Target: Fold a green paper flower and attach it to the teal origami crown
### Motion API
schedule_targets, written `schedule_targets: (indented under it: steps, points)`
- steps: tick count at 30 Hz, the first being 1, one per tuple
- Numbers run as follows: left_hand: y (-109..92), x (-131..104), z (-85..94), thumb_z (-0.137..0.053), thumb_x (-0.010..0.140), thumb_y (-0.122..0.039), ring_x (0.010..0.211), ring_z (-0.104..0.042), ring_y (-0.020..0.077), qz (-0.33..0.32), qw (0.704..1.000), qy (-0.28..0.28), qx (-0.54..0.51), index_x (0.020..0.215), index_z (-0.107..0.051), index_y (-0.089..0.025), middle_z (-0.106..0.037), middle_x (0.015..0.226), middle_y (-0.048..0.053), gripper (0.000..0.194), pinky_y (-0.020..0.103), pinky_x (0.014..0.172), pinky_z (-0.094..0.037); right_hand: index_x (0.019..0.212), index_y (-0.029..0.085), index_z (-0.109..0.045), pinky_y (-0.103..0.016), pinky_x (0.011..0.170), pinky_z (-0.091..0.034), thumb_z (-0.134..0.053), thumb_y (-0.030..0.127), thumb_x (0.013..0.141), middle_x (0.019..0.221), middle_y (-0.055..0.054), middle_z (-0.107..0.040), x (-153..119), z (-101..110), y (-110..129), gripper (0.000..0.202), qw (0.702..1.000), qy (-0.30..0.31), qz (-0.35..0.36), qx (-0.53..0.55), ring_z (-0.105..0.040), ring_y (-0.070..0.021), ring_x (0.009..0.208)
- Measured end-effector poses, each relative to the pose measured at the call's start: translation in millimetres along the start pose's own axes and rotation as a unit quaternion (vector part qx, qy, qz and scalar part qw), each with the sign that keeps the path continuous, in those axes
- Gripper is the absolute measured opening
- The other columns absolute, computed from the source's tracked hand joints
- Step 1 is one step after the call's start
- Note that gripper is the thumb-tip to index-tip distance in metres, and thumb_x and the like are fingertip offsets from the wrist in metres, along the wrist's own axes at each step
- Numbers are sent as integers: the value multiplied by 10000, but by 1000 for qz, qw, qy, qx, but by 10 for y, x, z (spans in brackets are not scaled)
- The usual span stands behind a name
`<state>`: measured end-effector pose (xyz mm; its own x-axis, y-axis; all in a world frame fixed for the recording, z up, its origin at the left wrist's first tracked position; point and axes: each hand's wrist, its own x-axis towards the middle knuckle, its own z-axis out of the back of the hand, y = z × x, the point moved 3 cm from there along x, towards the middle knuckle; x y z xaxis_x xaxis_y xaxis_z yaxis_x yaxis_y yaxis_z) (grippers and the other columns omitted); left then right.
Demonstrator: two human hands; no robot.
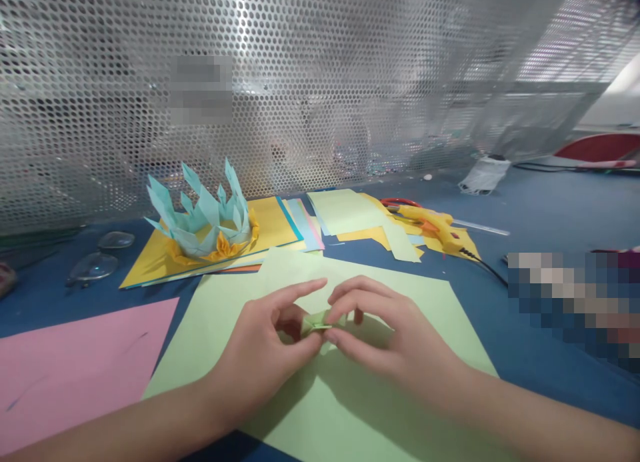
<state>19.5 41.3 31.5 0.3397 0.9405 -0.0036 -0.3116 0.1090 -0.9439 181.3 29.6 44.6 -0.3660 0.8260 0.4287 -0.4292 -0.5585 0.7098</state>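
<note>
A small folded piece of green paper point(318, 321) is held between both hands over the light green sheets point(370, 402). My left hand point(273, 332) closes its thumb and curled fingers on the paper's left end, with the index finger stretched out above. From the other side, my right hand point(383, 325) pinches the right end between thumb and fingertips. Part of the folded paper is hidden behind the fingers.
A light blue paper crown point(200, 215) with yellow trim stands on yellow paper point(275, 225). Eyeglasses point(97, 265) and a pink sheet point(75, 362) lie left. A yellow glue gun point(430, 225) with a cord lies right. A perforated metal panel point(280, 82) rises behind.
</note>
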Motion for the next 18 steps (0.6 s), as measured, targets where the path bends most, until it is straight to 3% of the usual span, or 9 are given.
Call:
schedule_targets:
  steps: [5, 9, 14, 18]
  points:
    - [-4, -15, -28, -641, 723, -178, 539, -451, 103, -14, 1000, 8, -1, 1262, -596, -189, -537, 578, -57, 541, 208, 512, -374, 784, 232, -677, -254, 674, -543, -595, 96, 806, 907, -49, -635, -28, 18, 8, 160, 991, -41, 112, -58, -649, -147, 813]
    - [23, 5, -35, -662, 710, -184, 508, -411, 83, 8, 999, 19, -43, 1271, -577, -193, -550, 609, -51, 567, 194, 481, -361, 771, 242, -685, -318, 722, -541, -604, 77, 803, 918, -66, -667, -76, 40, 46, 186, 978, -61, 166, -114, -647, -175, 826]
    - [56, 43, -17, -687, 712, -199, 522, -484, 101, 50, 993, 27, -107, 1299, -531, -182, -490, 546, -78, 607, 206, 512, -401, 886, 213, -714, -315, 761, -543, -591, 72, 820, 984, -100, -660, -79, 42, 12, 199, 976, -48, 175, -119, -639, -178, 901]
    - [50, 76, 1, -735, 674, -190, 496, -439, 86, 62, 989, 21, -135, 1303, -519, -174, -401, 504, -114, 665, 204, 515, -388, 970, 173, -724, -292, 764, -542, -568, 95, 844, 1056, -133, -624, -56, 44, -27, 216, 983, -18, 157, -98, -620, -182, 980]
